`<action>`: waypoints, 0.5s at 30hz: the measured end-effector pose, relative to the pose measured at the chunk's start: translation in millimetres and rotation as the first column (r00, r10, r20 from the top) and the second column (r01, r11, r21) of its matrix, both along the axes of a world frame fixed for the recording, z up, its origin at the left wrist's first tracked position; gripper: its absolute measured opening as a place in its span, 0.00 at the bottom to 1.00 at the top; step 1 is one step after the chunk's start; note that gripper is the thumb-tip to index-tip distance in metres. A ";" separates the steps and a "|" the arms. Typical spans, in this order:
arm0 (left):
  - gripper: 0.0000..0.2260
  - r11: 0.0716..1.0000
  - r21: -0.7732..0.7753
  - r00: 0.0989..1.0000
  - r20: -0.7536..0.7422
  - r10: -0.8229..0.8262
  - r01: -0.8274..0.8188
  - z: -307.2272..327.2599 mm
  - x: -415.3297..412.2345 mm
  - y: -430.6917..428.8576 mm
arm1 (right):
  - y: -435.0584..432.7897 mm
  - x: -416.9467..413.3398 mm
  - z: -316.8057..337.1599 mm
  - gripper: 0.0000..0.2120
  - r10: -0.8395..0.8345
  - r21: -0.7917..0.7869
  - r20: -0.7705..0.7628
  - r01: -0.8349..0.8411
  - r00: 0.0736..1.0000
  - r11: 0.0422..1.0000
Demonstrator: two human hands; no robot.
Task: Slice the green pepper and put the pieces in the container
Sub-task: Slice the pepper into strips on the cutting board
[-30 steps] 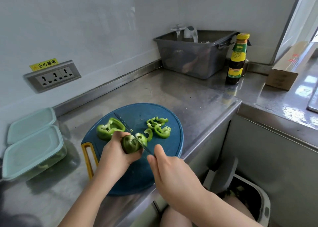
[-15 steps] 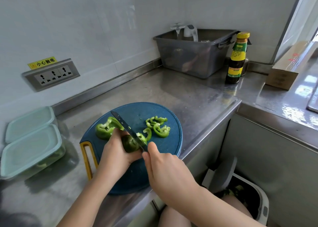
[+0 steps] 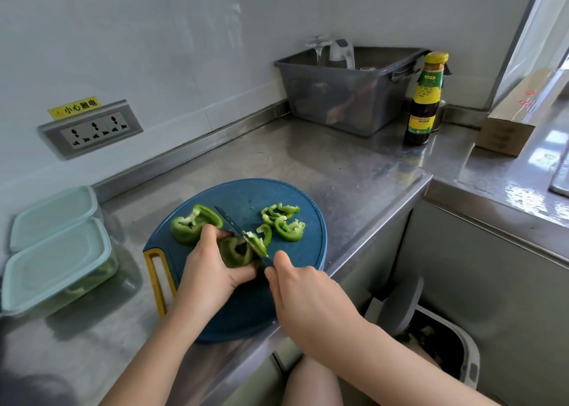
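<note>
On the round blue cutting board [image 3: 277,307], my left hand [image 3: 209,270] grips a green pepper piece [image 3: 235,253]. My right hand [image 3: 308,294] holds a dark knife [image 3: 238,231] whose blade lies against the pepper's right side, with a fresh slice [image 3: 257,241] clinging to it. A larger pepper half [image 3: 192,227] lies behind my left hand. Several cut slices [image 3: 283,222] sit at the board's right. Two lidded containers [image 3: 55,267] stand at the left; the nearer one holds green pieces.
A grey plastic bin [image 3: 348,94] stands at the back wall, with a dark sauce bottle [image 3: 423,100] and a cardboard box [image 3: 517,116] to its right. A wall socket [image 3: 92,128] is at left. An open waste bin [image 3: 443,353] stands on the floor below the counter edge.
The knife lifted up off the pepper and has come down again, cutting a further slice. My left hand has kept its hold on the pepper piece.
</note>
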State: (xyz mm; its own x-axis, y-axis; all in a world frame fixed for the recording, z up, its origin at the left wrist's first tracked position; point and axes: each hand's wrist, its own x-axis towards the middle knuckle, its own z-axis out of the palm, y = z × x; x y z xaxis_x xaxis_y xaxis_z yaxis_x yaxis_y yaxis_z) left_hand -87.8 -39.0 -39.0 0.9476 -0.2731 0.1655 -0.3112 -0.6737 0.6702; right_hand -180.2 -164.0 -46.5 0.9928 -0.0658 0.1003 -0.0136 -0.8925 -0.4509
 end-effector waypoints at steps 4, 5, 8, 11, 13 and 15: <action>0.25 1.000 0.001 1.000 -0.014 -0.019 0.019 1.5 0.9 -1.2 | -5.7 -2.9 5.4 0.13 0.022 0.100 -0.040 -0.018 0.999 0.995; 0.25 1.000 0.002 1.000 -0.016 -0.024 0.024 1.8 1.2 -1.3 | -6.4 -0.5 6.1 0.13 0.025 0.127 -0.042 -0.019 0.999 0.992; 0.24 0.999 -0.001 0.999 -0.025 -0.034 0.034 2.0 2.7 -1.8 | -10.8 15.5 10.0 0.14 0.036 0.174 -0.066 -0.024 0.997 0.984; 0.24 0.999 -0.017 0.998 -0.043 -0.035 0.034 0.3 3.8 -2.0 | -13.0 33.8 19.1 0.14 0.091 0.152 -0.124 -0.072 0.988 0.986; 0.24 0.999 -0.024 0.998 -0.047 -0.039 0.038 -0.5 4.8 -1.2 | -11.6 42.8 25.6 0.14 0.122 0.111 -0.153 -0.106 0.981 0.988; 0.24 0.999 -0.018 0.998 -0.045 -0.051 0.051 -1.6 6.2 1.2 | -9.4 50.3 26.9 0.10 0.095 0.083 -0.175 -0.082 0.980 0.993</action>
State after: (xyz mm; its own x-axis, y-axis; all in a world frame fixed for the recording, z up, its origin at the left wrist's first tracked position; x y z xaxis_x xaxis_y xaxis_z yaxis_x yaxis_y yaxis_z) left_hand -81.6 -37.9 -40.6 0.9392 -0.3187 0.1280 -0.3140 -0.6460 0.6958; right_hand -130.0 -173.4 -19.6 0.9965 0.0226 -0.0807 -0.0222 -0.8575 -0.5140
